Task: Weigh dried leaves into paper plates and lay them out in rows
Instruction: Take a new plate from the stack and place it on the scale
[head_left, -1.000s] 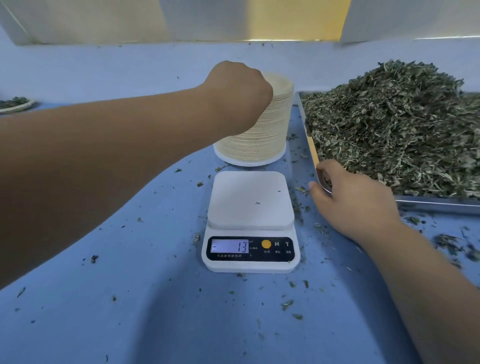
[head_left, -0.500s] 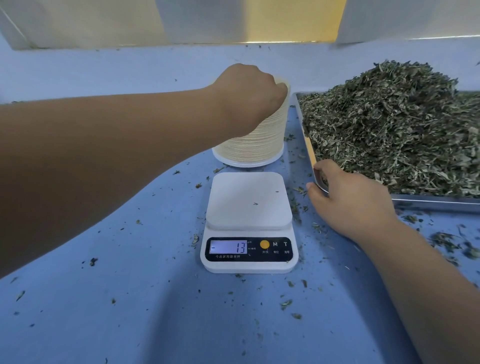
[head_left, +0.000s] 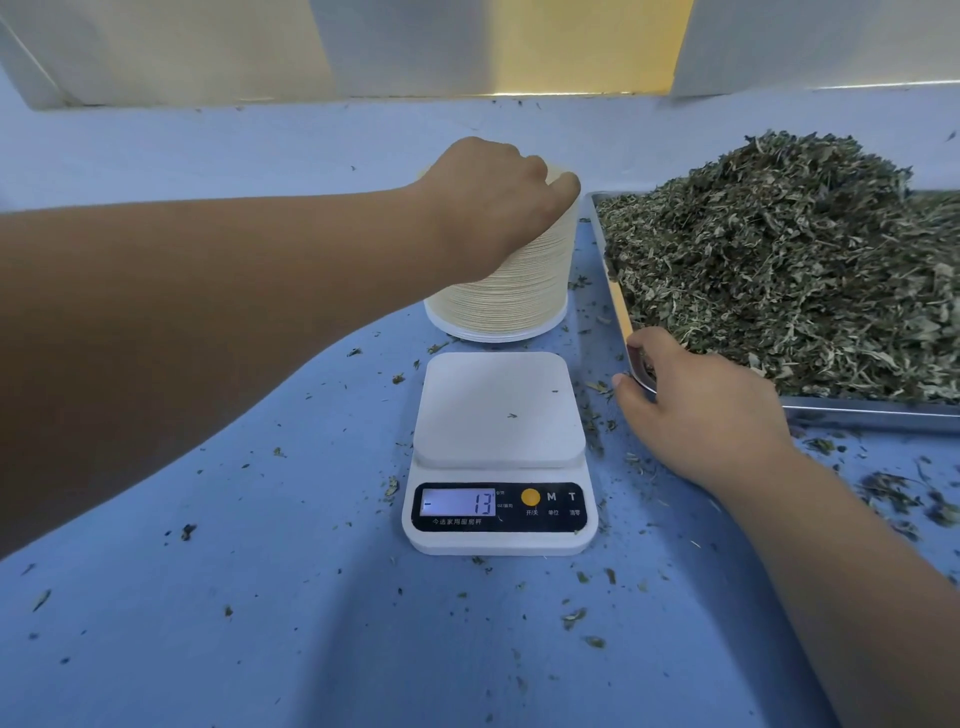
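Head cam: one heap of dried leaves (head_left: 779, 260) fills one metal tray (head_left: 872, 413) at the table's right side. Your right hand (head_left: 696, 410) grips the tray's near-left corner w/ thumb outside the rim, fingers curled inside. One stack of paper plates (head_left: 509, 291) stands just left of the tray, behind the one scale (head_left: 498, 452). Your left hand (head_left: 493, 202) sits on top of it, fingers curled over its rim. Scale display reads -13. Leaf bits dot the blue table (head_left: 260, 623).
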